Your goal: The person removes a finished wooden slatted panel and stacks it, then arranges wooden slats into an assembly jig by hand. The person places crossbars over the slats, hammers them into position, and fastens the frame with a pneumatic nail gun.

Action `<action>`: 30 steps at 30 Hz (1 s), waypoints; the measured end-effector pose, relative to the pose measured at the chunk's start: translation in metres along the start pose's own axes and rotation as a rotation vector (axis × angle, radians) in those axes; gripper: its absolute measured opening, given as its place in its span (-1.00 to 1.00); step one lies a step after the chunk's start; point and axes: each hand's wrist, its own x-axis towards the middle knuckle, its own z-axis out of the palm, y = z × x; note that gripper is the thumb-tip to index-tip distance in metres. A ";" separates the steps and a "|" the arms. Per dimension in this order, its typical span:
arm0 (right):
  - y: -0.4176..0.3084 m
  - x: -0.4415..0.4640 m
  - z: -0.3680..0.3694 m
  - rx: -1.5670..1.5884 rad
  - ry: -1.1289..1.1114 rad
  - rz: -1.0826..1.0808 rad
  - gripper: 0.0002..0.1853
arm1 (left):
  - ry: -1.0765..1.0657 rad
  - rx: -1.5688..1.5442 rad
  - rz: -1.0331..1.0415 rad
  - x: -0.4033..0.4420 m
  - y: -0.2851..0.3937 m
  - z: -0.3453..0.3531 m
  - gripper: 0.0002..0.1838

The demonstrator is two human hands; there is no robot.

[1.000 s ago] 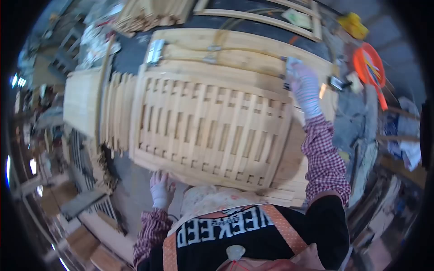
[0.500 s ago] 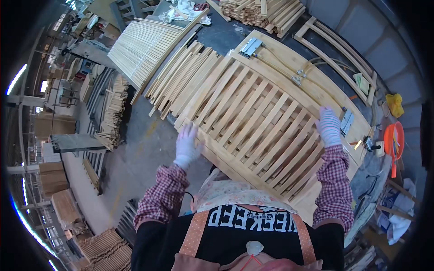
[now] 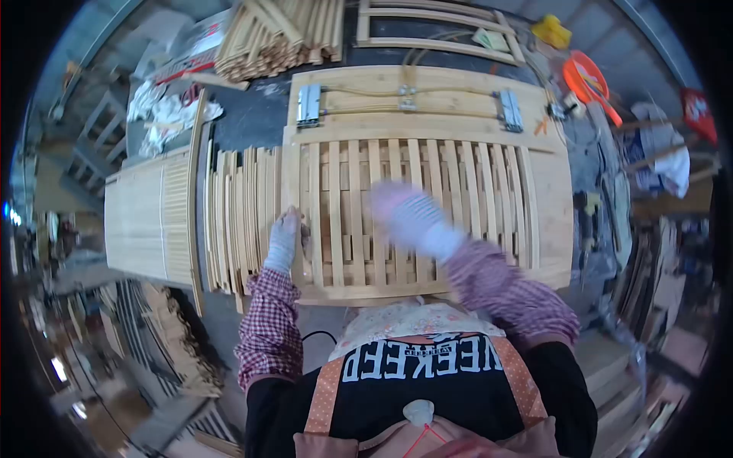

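Note:
A slatted wooden panel (image 3: 422, 164) lies in a pale wooden jig board (image 3: 458, 76), its slats running away from me side by side. My left hand (image 3: 282, 243), in a whitish glove, is at the panel's left end, with its fingers bent round a wooden strip (image 3: 292, 172) there. Over the middle slats is my right hand (image 3: 412, 217), in a striped glove; motion smears its fingers, and I cannot tell whether it touches the wood. Two metal clamps, a left one (image 3: 308, 105) and a right one (image 3: 509, 111), sit along the jig's far side.
Loose strips (image 3: 243, 217) lie just left of the jig, beside a bundle of slats (image 3: 145, 217). At the back are a stack of sticks (image 3: 286, 38) and a narrow wooden frame (image 3: 427, 46). An orange basket (image 3: 585, 76) stands at the far right.
My view has turned, so the panel now lies straight across. My left hand has moved onto the panel's left end, and my right hand has swung left from the right end over the slats.

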 end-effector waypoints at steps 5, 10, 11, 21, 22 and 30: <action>-0.031 0.002 0.116 -0.112 0.067 -0.520 -0.43 | -0.027 -0.036 0.074 -0.031 0.011 0.001 -0.70; 0.064 -0.082 0.076 -0.110 0.109 -0.143 -0.42 | 0.061 0.019 0.059 -0.041 0.013 0.009 -0.73; 0.084 -0.109 0.067 -0.091 0.139 -0.060 -0.43 | 0.063 0.017 0.064 -0.041 0.014 0.012 -0.73; 0.202 -0.271 0.074 -0.149 0.512 0.359 -0.35 | 0.167 0.015 0.113 -0.063 0.019 0.012 -0.56; 0.201 -0.269 0.078 -0.147 0.677 0.477 -0.33 | 0.120 0.005 0.148 -0.067 0.015 0.007 -0.53; 0.179 -0.293 0.072 0.777 0.923 0.886 -0.10 | 0.099 -0.128 0.528 -0.098 0.003 -0.006 -0.86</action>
